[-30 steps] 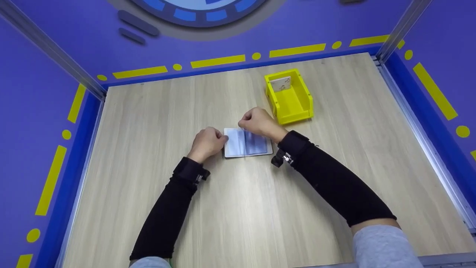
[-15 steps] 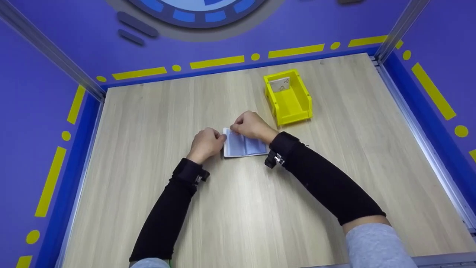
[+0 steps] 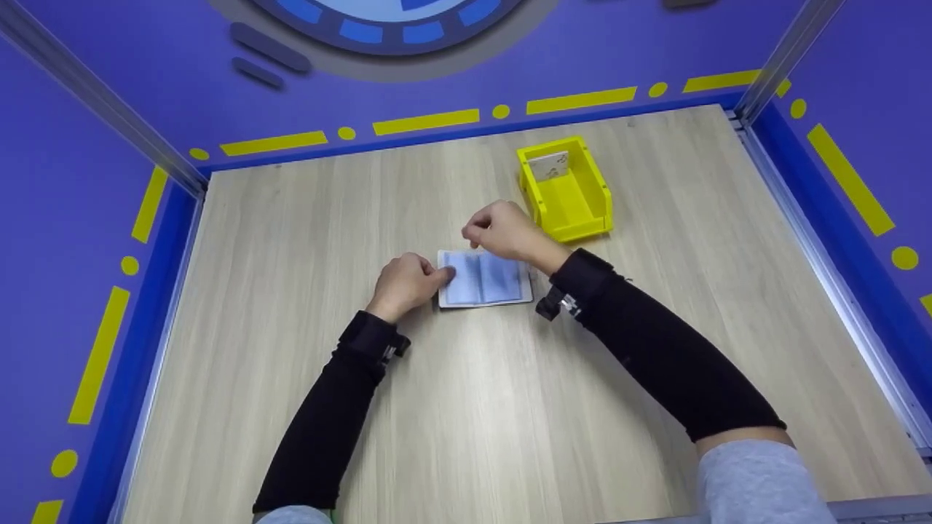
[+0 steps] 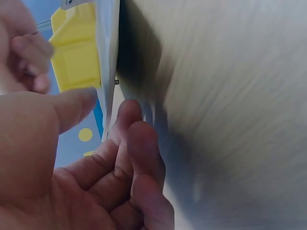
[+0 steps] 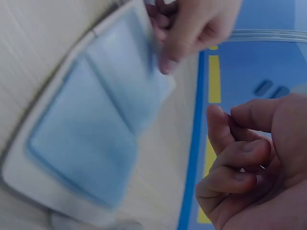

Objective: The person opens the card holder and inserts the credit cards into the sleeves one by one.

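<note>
A small booklet (image 3: pixel 501 282) lies spread flat on the table, with a white cover and pale blue, translucent pages or sleeves. At its left edge, my left hand (image 3: pixel 408 281) pinches it, thumb on the upper face and fingers behind the edge, as the left wrist view shows with the booklet (image 4: pixel 109 52) edge-on. My right hand (image 3: pixel 507 230) hovers just above the far edge of the booklet, apart from its pages. Its fingers (image 5: pixel 240 153) are curled, thumb and index tip close together, with nothing seen between them. The booklet (image 5: pixel 81 139) looks blurred in the right wrist view.
A yellow open-front bin (image 3: pixel 571 200) stands beyond the right hand, close to it. Inside, a white card (image 3: pixel 550 166) with small brown marks leans on the back wall. Blue panels (image 3: pixel 437 94) border the wooden table (image 3: pixel 466 422) at the back and sides.
My right hand swept left over the pages, then came back right and up, off the booklet. A page now lies over the left side, and my left thumb has moved in onto it.
</note>
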A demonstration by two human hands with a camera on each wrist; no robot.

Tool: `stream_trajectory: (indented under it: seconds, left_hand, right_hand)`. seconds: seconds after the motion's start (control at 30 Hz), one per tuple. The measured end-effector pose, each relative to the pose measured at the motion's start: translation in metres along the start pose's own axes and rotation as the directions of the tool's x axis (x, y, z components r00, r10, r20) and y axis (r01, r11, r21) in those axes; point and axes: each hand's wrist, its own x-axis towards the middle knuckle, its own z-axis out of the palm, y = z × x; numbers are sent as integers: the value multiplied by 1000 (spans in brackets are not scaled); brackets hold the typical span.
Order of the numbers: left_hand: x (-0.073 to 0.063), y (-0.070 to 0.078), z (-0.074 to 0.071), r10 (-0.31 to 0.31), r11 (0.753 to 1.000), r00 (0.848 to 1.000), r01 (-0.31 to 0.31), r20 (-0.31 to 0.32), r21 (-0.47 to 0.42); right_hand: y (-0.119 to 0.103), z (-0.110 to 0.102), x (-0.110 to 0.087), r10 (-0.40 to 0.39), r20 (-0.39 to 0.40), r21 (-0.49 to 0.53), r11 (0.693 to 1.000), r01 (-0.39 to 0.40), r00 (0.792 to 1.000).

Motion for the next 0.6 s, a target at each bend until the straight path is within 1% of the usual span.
stream_trajectory:
  seconds: [0.07,0.17,0.23,0.33,0.47,0.6]
  left_hand:
    - [0,-1,0,2,1000,1000,-2,3,5]
    - [0,-3,1,-15,1000,1000,15,2,22]
    - [0,-4,1,-27,999,1000,27,2,36]
    - [1,-4,2,-29,998,1000,29,5,48]
    - [2,-2,4,-26,998,999,25,18,54]
    - [3,1,7,-21,999,999,20,27,50]
  right_hand:
    - [-3,-13,-3,-17,-24,4,1000,17,1000]
    - [-5,-35,-8,-18,-48,30,999,19,999]
    - [-6,-50,-10,-12,-66,38,999,14,998]
    - [-3,-74,-12,10,-111,38,999,-5,994]
    - [9,-103,-10,84,-170,26,996,-80,982]
    - [27,-121,-8,173,-211,-6,984,-179,962]
